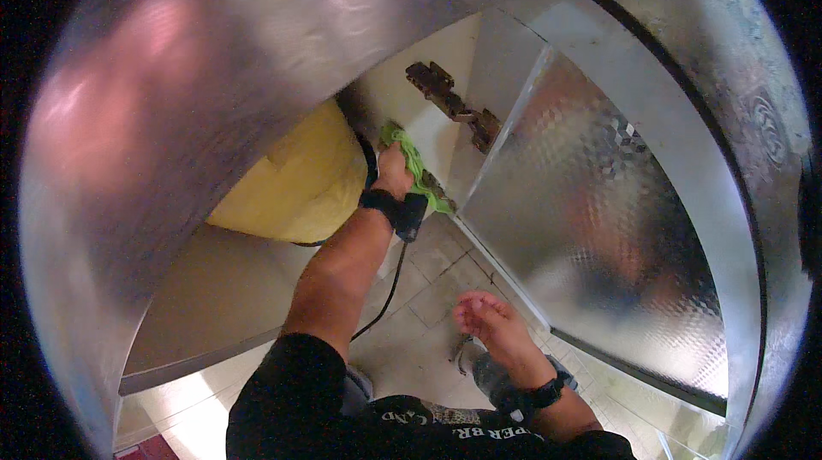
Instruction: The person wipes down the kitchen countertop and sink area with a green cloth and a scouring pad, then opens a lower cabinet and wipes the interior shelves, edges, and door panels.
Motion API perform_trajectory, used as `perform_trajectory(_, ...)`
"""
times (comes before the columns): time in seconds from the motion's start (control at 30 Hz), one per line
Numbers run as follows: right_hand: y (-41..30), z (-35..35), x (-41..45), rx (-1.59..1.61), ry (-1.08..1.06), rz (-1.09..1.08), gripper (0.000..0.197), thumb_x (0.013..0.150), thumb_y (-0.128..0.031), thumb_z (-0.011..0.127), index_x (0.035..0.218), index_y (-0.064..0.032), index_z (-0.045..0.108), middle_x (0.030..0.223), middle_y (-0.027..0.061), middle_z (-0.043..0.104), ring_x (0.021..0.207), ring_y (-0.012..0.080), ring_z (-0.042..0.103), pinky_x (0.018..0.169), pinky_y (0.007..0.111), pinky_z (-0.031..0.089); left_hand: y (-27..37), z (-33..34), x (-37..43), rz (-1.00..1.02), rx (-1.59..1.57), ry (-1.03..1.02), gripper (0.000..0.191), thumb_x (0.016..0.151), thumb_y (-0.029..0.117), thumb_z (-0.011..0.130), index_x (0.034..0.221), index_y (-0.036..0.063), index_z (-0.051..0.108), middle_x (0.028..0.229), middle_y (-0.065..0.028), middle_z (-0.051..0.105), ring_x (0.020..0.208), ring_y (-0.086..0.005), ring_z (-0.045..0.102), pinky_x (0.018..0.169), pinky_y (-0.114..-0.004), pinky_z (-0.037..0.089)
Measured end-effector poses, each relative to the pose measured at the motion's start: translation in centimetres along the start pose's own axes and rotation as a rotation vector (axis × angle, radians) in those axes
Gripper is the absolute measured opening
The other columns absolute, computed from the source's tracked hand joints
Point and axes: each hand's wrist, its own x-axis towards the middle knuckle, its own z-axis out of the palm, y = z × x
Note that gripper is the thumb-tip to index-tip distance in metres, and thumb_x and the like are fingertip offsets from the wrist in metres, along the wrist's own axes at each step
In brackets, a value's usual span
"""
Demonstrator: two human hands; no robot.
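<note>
My left hand (393,172) reaches forward and grips a bright green cloth (414,161), which lies against a pale panel (427,116). Part of the cloth is hidden by my fingers, and its lower end hangs to the panel's bottom corner. Just above it, a brown, rusty-looking hinge (456,107) is fixed to the panel. To the left of the hand bulges a yellow bag (302,177), with a black rim or band along its edge. My right hand (491,322) hangs in front of my body, its fingers loosely curled around nothing.
A shiny metal surface (212,75) arches overhead and to the left. On the right stands a textured, reflective panel (591,222) in a pale frame. A brown board (218,293) crosses the lower left. A black cable (392,296) runs from my left wrist above the tiled floor (427,267).
</note>
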Motion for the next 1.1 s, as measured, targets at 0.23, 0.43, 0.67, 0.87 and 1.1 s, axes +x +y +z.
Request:
perform_trajectory(0.23,-0.8,0.4,-0.1,0.063,-0.010,-0.007,0.023,0.082,-0.018,0.045,0.100,-0.0043,0.048,0.085,0.0055,0.055,0.078,0.0136,0.052,0.067,0.024,0.042,4.5,4.6,-3.5,0.550,0.196,-0.277,0.045,0.082,0.010,0.042,0.123,0.0158,0.024,0.106,-0.0028,0.043,0.090,-0.0154,0.044,0.073,-0.029,0.039)
perform_trajectory(0.43,-1.9,1.3,1.0,0.084,0.016,-0.082,0.025,0.082,-0.017,0.045,0.103,-0.0039,0.047,0.086,0.0056,0.055,0.078,0.0133,0.052,0.067,0.024,0.042,0.0,3.3,-7.2,0.267,0.289,-0.034,0.053,0.082,0.004,0.037,0.126,0.0182,0.011,0.107,-0.0059,0.040,0.091,-0.0177,0.043,0.074,-0.030,0.040)
perform_trajectory(0.67,-1.2,1.4,1.9,0.077,-0.027,-0.097,0.024,0.082,-0.016,0.043,0.103,-0.0048,0.047,0.089,0.0055,0.055,0.078,0.0139,0.052,0.069,0.025,0.041,0.6,6.2,-13.2,0.375,0.081,-0.302,0.046,0.082,0.004,0.035,0.123,0.0146,0.018,0.105,-0.0054,0.040,0.090,-0.0149,0.042,0.075,-0.027,0.038)
perform_trajectory(0.87,-0.5,0.7,3.6,0.073,0.066,-0.111,0.021,0.080,-0.012,0.044,0.100,-0.0052,0.047,0.084,0.0047,0.054,0.074,0.0145,0.052,0.066,0.026,0.043,-2.4,7.4,-12.6,0.548,0.253,-0.130,0.048,0.082,0.005,0.036,0.124,0.0099,0.015,0.108,-0.0066,0.039,0.091,-0.0147,0.040,0.080,-0.025,0.034)
perform_trajectory(1.1,-0.8,2.8,3.6,0.087,0.078,-0.123,0.021,0.080,-0.011,0.044,0.100,-0.0067,0.049,0.083,0.0039,0.054,0.073,0.0136,0.052,0.065,0.025,0.043,2.1,7.1,-8.9,0.592,0.276,-0.132,0.043,0.076,0.002,0.045,0.117,0.0039,0.030,0.108,-0.0096,0.044,0.093,-0.0204,0.045,0.080,-0.027,0.035)
